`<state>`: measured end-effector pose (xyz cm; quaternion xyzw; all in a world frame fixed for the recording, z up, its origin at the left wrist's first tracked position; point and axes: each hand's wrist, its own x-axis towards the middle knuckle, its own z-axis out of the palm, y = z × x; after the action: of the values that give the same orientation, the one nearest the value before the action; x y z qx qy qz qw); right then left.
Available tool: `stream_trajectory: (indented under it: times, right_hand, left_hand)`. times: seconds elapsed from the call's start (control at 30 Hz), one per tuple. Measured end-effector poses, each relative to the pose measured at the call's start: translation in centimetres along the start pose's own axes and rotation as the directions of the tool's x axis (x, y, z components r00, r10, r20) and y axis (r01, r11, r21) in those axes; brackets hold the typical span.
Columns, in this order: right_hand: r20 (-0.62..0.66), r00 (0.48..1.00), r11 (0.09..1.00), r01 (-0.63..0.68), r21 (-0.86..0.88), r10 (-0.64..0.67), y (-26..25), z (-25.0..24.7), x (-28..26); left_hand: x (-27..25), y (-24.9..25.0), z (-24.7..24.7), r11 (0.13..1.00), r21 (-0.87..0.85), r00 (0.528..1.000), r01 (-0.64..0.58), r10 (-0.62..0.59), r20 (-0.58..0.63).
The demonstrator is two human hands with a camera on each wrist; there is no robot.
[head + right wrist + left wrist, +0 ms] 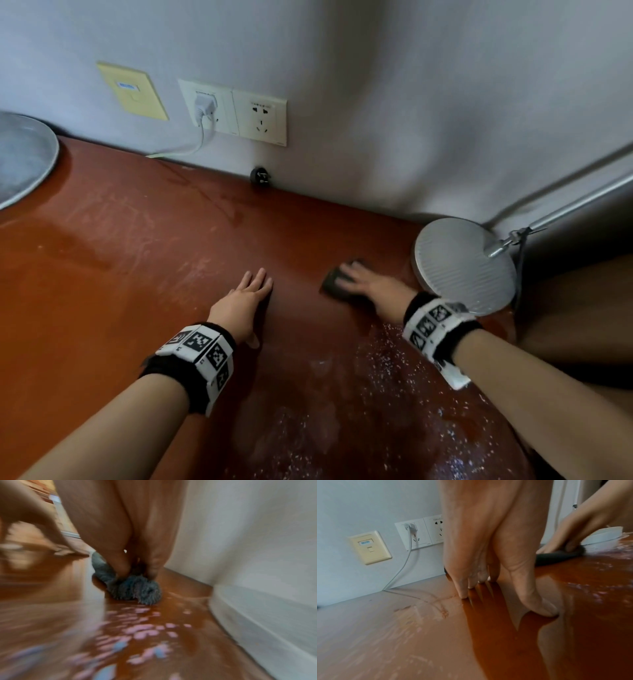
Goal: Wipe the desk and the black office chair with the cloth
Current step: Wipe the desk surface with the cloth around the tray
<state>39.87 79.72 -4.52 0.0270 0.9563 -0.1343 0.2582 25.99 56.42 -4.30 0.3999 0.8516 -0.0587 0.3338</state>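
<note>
The reddish-brown desk [137, 274] fills the head view, wet and streaked, with water droplets [376, 394] near its front right. My right hand [346, 275] bears down on a dark grey cloth [330, 282] just left of the lamp base. In the right wrist view, thumb and fingers [123, 569] dig into the bunched cloth [135, 589]. My left hand [255, 284] lies flat on the desk, left of the cloth and holding nothing. Its fingertips [464, 595] and thumb touch the wood. The black office chair is not in view.
A round white lamp base [462, 267] stands right beside the cloth, its metal arm [565, 212] rising to the right. The wall behind carries sockets [236, 113] with a white plug and cable. A small black fitting [260, 176] sits at the desk's back edge. A metal basin [20, 161] is far left.
</note>
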Motion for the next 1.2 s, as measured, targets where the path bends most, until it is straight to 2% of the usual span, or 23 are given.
stream_trajectory:
  times: [0.07,0.13,0.2,0.27,0.33,0.4,0.47,0.57,0.67,0.8,0.93,1.1,1.17,1.2]
  right_hand:
    - [-0.055,0.973,0.974,-0.220,0.061,0.224,2.4,-0.5,0.8]
    - [-0.045,0.947,0.946,-0.315,0.075,0.319,3.2,0.0,0.9]
    - [-0.043,0.933,0.933,-0.354,0.068,0.357,2.3,1.1,-0.2]
    - [-0.053,0.943,0.945,-0.327,0.024,0.328,0.9,2.5,-2.5]
    - [-0.036,0.969,0.969,-0.246,-0.009,0.246,0.1,3.8,-4.8]
    - [-0.013,0.978,0.978,-0.207,0.009,0.207,0.5,3.8,-5.5]
    - [-0.018,0.967,0.967,-0.255,0.021,0.255,1.9,2.6,-4.2]
    - [-0.051,0.919,0.920,-0.389,0.048,0.391,3.5,0.5,-0.8]
    - [-0.046,0.893,0.894,-0.446,0.048,0.448,3.4,0.2,0.3]
    - [-0.094,0.917,0.921,-0.388,0.022,0.388,2.1,3.5,-4.1]
    - [-0.043,0.933,0.932,-0.352,0.088,0.356,2.2,5.9,-8.8]
    - [-0.087,0.928,0.925,-0.345,0.163,0.361,2.9,4.7,-7.2]
    - [-0.111,0.917,0.917,-0.365,0.161,0.384,1.2,4.8,-6.8]
    - [-0.108,0.934,0.934,-0.324,0.152,0.341,-0.2,5.2,-7.0]
  left_hand:
    - [-0.1,0.1,0.0,1.000,0.001,1.000,0.004,-0.004,-0.001]
    - [-0.1,0.0,0.0,1.000,0.000,1.000,0.008,-0.008,-0.002]
    - [-0.1,0.0,0.0,1.000,-0.004,1.000,0.008,-0.008,-0.003]
    - [0.0,0.0,0.0,1.000,0.002,1.000,0.007,-0.007,0.000]
    - [0.0,0.0,-0.1,1.000,0.009,1.000,0.005,-0.005,0.000]
    - [0.0,0.1,-0.1,1.000,0.010,1.000,0.006,-0.006,0.002]
    - [0.0,0.2,-0.1,1.000,0.020,1.000,0.008,-0.008,0.003]
    - [-0.2,0.2,0.0,1.000,0.026,1.000,0.017,-0.017,-0.002]
    - [-0.3,0.1,0.3,1.000,0.018,1.000,0.017,-0.017,-0.002]
    - [-0.2,-0.1,0.4,1.000,-0.006,1.000,0.019,-0.019,-0.004]
    - [-0.1,0.1,0.2,1.000,0.014,1.000,0.020,-0.020,-0.001]
    - [-0.3,0.4,0.4,0.998,0.059,0.999,0.034,-0.033,-0.010]
    - [-0.5,0.5,0.7,0.996,0.077,0.999,0.033,-0.032,-0.015]
    - [-0.7,0.5,0.9,0.996,0.081,0.999,0.031,-0.029,-0.019]
